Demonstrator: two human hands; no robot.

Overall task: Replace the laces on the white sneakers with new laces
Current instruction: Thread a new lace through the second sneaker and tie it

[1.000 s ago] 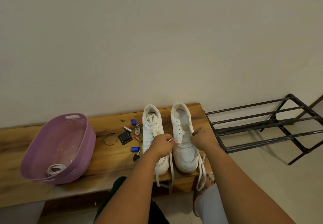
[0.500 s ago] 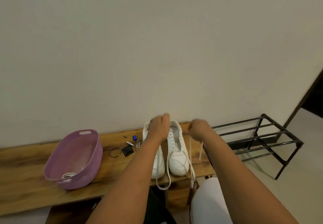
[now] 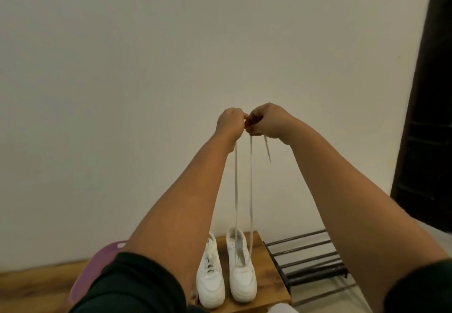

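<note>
Nearest the camera, two black sleeves [image 3: 137, 285] fill the bottom corners, and the bare forearms rise from them toward the wall [image 3: 122, 92]. Below and between the arms, two white sneakers [image 3: 241, 273] stand side by side on the wooden worktop [image 3: 269, 259], toes toward the viewer. The left sneaker [image 3: 210, 278] is laced; the right one shows open eyelets. A lace [image 3: 250, 190] runs up from the right sneaker in two taut strands to the hands, which are raised well above the shoes and almost touching each other. The left hand [image 3: 231, 125] has its fingers curled, pinching one strand; the right hand [image 3: 266, 120] is likewise curled round the other, with a short loose end [image 3: 267, 147] dangling beneath it. The exact grip of the fingertips is hidden behind the knuckles.

A purple basket [image 3: 97, 263] sits left on the worktop, mostly covered by the left arm. A black metal rack [image 3: 308, 259] stands right of the worktop, partly cut off by the right arm. A dark doorway [image 3: 428, 117] lies at the far right edge.
</note>
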